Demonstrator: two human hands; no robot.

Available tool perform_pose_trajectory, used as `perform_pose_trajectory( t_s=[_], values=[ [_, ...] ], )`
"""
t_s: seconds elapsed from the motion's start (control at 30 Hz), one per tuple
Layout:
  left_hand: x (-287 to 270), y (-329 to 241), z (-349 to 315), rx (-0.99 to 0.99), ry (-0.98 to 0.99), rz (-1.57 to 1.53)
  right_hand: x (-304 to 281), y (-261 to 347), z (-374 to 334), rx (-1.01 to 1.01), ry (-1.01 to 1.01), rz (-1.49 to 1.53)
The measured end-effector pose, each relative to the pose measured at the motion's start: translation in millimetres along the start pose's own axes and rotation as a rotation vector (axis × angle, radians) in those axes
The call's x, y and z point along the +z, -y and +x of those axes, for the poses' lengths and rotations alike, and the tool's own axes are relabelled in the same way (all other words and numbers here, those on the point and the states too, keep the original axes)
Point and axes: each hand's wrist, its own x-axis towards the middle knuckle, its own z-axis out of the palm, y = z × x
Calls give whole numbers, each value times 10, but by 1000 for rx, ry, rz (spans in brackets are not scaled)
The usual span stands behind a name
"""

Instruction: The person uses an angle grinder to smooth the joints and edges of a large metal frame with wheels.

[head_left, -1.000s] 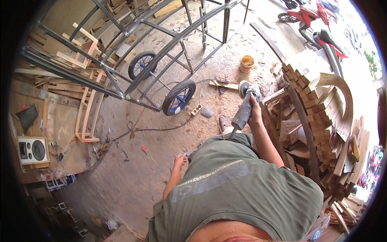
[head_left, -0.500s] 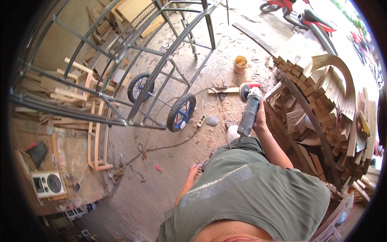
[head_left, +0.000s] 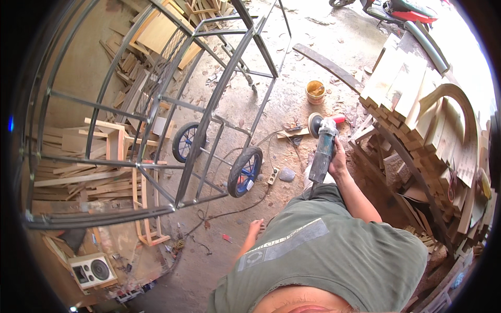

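My right hand point(head_left: 338, 157) is wrapped round the body of a teal and dark grey angle grinder point(head_left: 323, 148). The grinder stands up in front of me, its round disc point(head_left: 315, 124) toward the far end and a red side handle point(head_left: 338, 119) pointing right. Its cord drops from the near end toward my trousers. Low beside my shirt, on the left, my left hand point(head_left: 256, 227) has its fingers curled in. Whatever it might hold is hidden.
A tall metal-tube frame on blue-rimmed wheels point(head_left: 245, 172) fills the left. Stacked timber point(head_left: 412, 109) stands close on the right. An orange-brown bucket point(head_left: 315, 92), a power strip point(head_left: 273, 176) and trailing cable lie ahead. A speaker point(head_left: 94, 270) sits lower left; a motorbike point(head_left: 399, 11) stands at the back.
The view has shifted, so the metal frame and floor things sit lower in the picture. The grinder stays in my right hand. My left hand has shifted slightly relative to my shirt.
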Motion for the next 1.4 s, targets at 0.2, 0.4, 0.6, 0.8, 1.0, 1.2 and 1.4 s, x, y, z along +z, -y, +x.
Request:
perform_pose_trajectory(
  t_s=[0.2, 0.4, 0.6, 0.8, 1.0, 1.2, 1.4],
  values=[
    [-142, -1286, 211, 92, 0, 151, 196, 530, 1169, 94, -20, 64],
    [-381, -3288, 539, 412, -80, -19, 313, 773, 2007, 98, -47, 68],
    [-626, -5757, 270, 805, -227, 175, 448, 594, 2712, 135, -124, 163],
    [-872, -8362, 601, 1251, -292, 17, 733, 404, 3765, 150, -168, 313],
    [-653, -10601, 1461, 1471, -249, 111, 1314, 245, 4882, 149, -269, 320],
    [-540, -11276, 1906, 1532, -107, -20, 2054, 262, 5438, 112, -288, 388],
    [-620, -11593, 2105, 1585, -102, 113, 2487, 468, 5925, -44, -322, 431]
  ],
)
